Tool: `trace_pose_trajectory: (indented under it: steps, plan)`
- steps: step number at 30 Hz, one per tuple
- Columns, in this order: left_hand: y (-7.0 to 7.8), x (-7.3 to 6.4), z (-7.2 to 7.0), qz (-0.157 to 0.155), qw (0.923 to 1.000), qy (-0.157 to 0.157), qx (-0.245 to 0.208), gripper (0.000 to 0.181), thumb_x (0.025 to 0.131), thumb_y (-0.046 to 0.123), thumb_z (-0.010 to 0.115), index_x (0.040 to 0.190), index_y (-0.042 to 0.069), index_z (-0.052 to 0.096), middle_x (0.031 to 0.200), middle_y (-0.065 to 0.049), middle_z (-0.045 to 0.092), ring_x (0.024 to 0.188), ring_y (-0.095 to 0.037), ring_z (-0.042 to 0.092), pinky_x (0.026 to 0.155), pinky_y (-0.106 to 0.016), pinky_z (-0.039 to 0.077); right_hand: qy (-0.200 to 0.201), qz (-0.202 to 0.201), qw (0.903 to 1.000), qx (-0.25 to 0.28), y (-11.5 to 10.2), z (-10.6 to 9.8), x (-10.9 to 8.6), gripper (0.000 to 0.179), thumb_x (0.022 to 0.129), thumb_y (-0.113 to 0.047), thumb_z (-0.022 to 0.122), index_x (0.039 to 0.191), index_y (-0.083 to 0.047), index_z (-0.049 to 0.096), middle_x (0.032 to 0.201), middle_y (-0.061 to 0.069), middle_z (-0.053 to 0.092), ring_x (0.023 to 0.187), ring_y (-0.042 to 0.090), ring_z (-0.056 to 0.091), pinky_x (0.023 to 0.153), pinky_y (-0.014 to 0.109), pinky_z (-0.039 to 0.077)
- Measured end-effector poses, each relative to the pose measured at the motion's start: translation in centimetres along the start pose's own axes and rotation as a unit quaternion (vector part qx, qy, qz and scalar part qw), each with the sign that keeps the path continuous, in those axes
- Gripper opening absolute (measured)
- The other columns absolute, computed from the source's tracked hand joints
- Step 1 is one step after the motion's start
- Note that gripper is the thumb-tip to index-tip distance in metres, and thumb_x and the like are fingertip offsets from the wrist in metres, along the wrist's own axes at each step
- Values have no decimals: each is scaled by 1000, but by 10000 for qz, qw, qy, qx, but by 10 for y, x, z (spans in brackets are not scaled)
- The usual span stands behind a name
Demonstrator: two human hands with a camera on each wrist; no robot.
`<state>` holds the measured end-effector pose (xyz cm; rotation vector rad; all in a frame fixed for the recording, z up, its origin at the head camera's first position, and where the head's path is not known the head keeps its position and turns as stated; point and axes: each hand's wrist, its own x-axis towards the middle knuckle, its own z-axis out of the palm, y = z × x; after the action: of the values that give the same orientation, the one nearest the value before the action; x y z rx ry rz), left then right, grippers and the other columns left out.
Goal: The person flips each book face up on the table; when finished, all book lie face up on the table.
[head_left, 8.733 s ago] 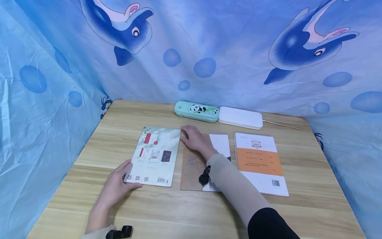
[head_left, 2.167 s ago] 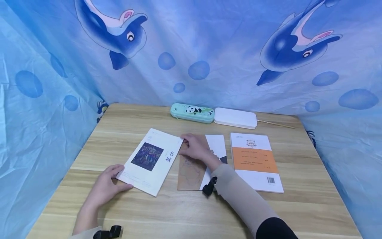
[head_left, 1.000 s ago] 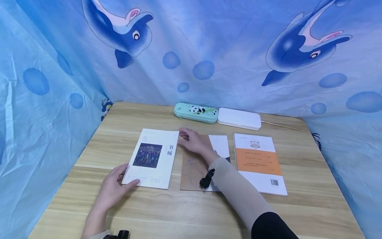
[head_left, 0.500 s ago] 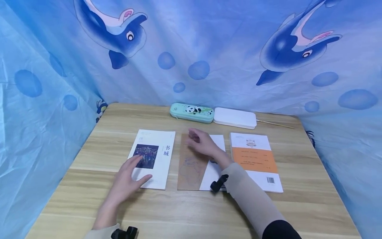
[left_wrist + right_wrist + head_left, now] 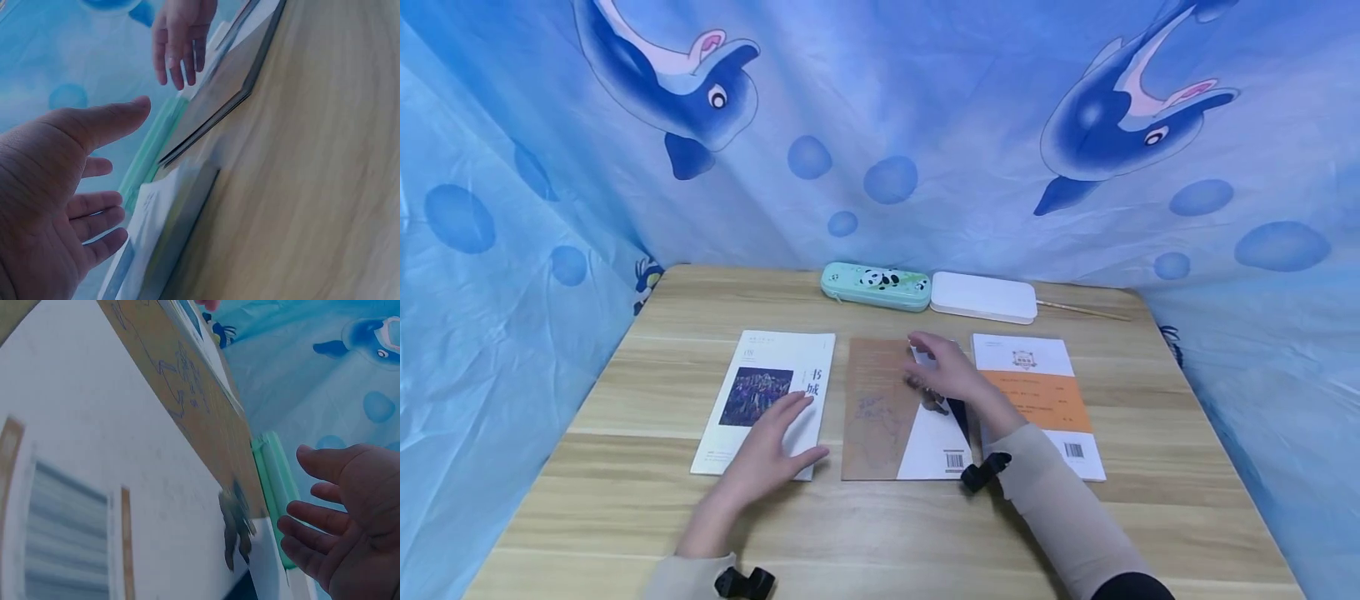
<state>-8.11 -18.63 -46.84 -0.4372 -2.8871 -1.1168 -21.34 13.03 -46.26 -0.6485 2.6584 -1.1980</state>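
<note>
My left hand [image 5: 766, 457] hovers over the lower right part of a white book [image 5: 715, 442] with a dark picture on its cover, fingers spread and holding nothing. In the left wrist view its thumb and fingers are apart, with the white book's spine beyond them. My right hand [image 5: 946, 367] is above the upper right of a brown and white book [image 5: 880, 433], which lies in the middle with its barcode showing. The right wrist view shows that hand's fingers [image 5: 306, 537] relaxed, with nothing between them. A book with an orange band [image 5: 1037, 400] lies to the right, partly behind my right forearm.
At the back of the wooden table [image 5: 880, 542] a mint panda pencil case [image 5: 876, 286] sits beside a white flat case [image 5: 983, 297]. A thin wooden stick [image 5: 1082, 311] extends right from it. A blue dolphin-print curtain [image 5: 925, 100] surrounds the table's back and sides.
Earlier the white book was turned over from its back to its front cover and straightened. Both hands have since let go of it and moved rightward, the right one over the brown and white book.
</note>
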Motion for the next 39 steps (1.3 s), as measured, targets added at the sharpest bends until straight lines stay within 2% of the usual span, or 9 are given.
trace_pose_trajectory:
  steps: [7, 17, 23, 28, 32, 39]
  plan:
    - [8, 5, 11, 156, 9996, -174, -140, 82, 81, 36, 86, 146, 1, 51, 154, -21, 42, 141, -42, 40, 115, -58, 33, 158, 45, 9999, -21, 9, -18, -8, 58, 99, -20, 67, 148, 2, 46, 142, 20, 56, 129, 35, 55, 108, 49, 46]
    - [25, 12, 29, 438, 9977, -505, -132, 82, 81, 34, 85, 146, -2, 50, 154, -23, 42, 141, -40, 41, 117, -54, 31, 387, 489, 9979, -196, 22, -33, -13, 60, 98, -20, 67, 149, 0, 44, 144, 20, 54, 132, 36, 53, 109, 51, 45]
    - [36, 15, 41, 407, 9959, -763, -259, 88, 77, 36, 88, 147, -2, 49, 155, -22, 41, 141, -39, 41, 117, -53, 33, 389, 614, 9966, -384, 37, -34, -14, 59, 97, -17, 68, 148, 2, 45, 144, 23, 53, 133, 38, 51, 111, 50, 43]
    - [40, 14, 46, 312, 9951, -921, -156, 94, 72, 30, 92, 147, -3, 48, 157, -23, 38, 142, -41, 39, 116, -53, 34, 246, 608, 9965, -514, 46, -33, -14, 56, 97, -17, 68, 146, 2, 47, 137, 22, 58, 128, 38, 55, 108, 50, 46]
    - [39, 15, 47, 256, 9945, -1017, -4, 92, 74, 26, 91, 149, -3, 46, 159, -23, 34, 143, -41, 38, 116, -51, 35, 187, 514, 9969, -563, 47, -34, -14, 53, 97, -16, 67, 144, 2, 49, 129, 22, 61, 122, 38, 58, 105, 51, 48]
    - [39, 14, 46, 123, 9933, -1144, 74, 90, 76, 23, 88, 149, -6, 43, 162, -23, 28, 145, -41, 35, 117, -50, 33, 340, 616, 9966, -435, 47, -36, -17, 50, 99, -10, 62, 145, 4, 49, 135, 25, 56, 123, 40, 56, 106, 53, 47]
